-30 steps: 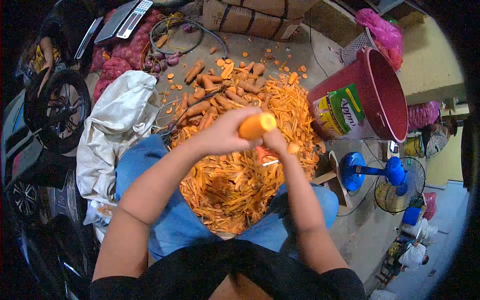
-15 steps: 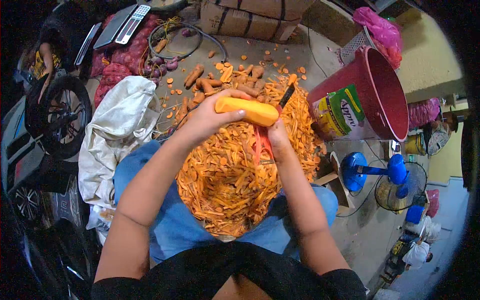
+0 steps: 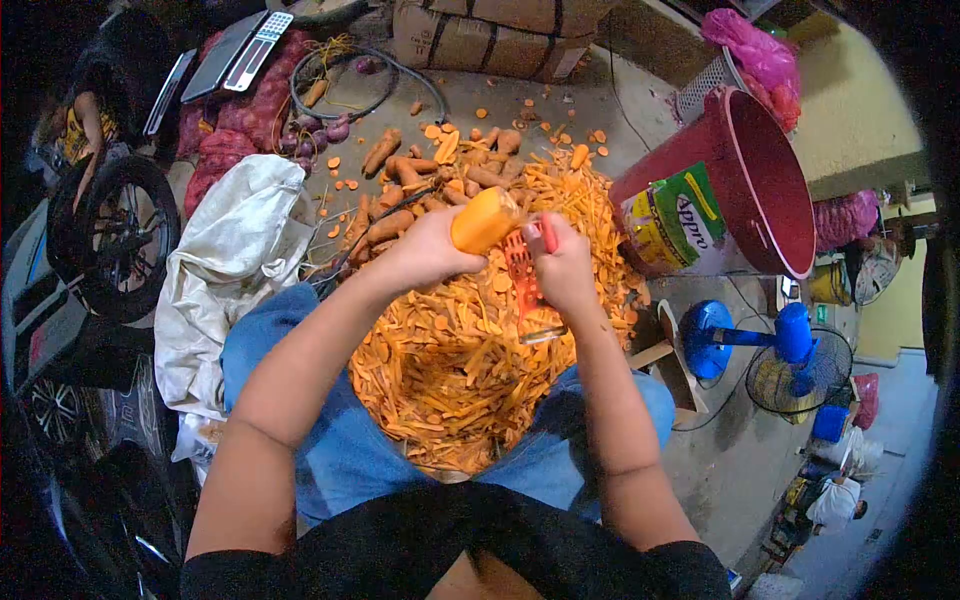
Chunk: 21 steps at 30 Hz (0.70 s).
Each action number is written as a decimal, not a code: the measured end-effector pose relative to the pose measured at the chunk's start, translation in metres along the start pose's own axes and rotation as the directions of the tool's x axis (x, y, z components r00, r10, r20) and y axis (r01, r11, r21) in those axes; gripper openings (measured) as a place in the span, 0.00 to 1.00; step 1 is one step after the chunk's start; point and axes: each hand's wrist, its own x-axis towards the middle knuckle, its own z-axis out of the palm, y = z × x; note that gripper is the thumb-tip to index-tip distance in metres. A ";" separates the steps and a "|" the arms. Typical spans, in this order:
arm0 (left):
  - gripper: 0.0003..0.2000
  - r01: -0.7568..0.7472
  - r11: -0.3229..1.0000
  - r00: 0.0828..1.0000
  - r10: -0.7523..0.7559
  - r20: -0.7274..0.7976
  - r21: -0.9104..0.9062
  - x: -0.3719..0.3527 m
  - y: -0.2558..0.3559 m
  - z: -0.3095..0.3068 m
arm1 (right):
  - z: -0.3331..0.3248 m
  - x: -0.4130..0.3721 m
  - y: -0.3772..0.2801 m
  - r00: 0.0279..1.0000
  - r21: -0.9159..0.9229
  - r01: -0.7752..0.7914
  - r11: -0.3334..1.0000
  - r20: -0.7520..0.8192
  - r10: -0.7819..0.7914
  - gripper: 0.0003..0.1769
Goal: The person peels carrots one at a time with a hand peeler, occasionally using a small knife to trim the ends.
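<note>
A thick peeled orange carrot point(image 3: 482, 222) is gripped in my left hand point(image 3: 435, 250), its cut end pointing up and right. Close beside it, my right hand point(image 3: 562, 262) is closed on a red tool point(image 3: 522, 270) with a slotted flat part and a red handle. Both hands hover over a large heap of orange peelings and slices point(image 3: 450, 350) between my knees. Unpeeled brownish carrots point(image 3: 390, 225) lie at the heap's upper left.
A white sack point(image 3: 225, 260) lies left, near a wheel point(image 3: 127, 238). Red mesh bags point(image 3: 245, 110) and a cardboard box point(image 3: 490, 45) stand beyond. At right are a large red bucket point(image 3: 740, 190) and a blue fan point(image 3: 750, 340). A person point(image 3: 833, 502) is far right.
The carrot has turned, its right end now tilting upward. My right hand has moved slightly away from it, and the red tool shows more fully. The dark blade near the carrot is no longer visible.
</note>
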 end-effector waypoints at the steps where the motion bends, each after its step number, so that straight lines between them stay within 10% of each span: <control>1: 0.18 -0.001 1.000 1.000 0.001 -0.001 0.001 0.002 -0.004 0.001 | -0.002 -0.004 -0.007 0.999 -0.161 0.048 0.986 0.019 -0.046 0.09; 5: 0.18 -0.006 0.997 0.996 0.012 -0.089 0.072 0.001 -0.003 0.004 | 0.003 -0.009 -0.011 0.994 -0.426 0.090 0.900 0.092 -0.056 0.08; 13: 0.18 -0.185 0.938 0.940 0.256 -0.227 0.293 -0.002 -0.008 0.012 | 0.004 -0.007 -0.006 0.997 -0.377 0.075 0.923 0.043 -0.064 0.07; 19: 0.19 -0.032 0.996 0.999 0.028 0.046 0.085 -0.008 -0.003 0.004 | 0.004 -0.004 0.003 0.991 -0.299 0.123 0.946 0.080 -0.103 0.06; 21: 0.19 -0.209 0.841 0.939 0.316 -0.139 0.499 -0.009 0.001 0.005 | 0.006 -0.005 0.006 0.992 -0.328 0.120 0.937 0.072 -0.102 0.04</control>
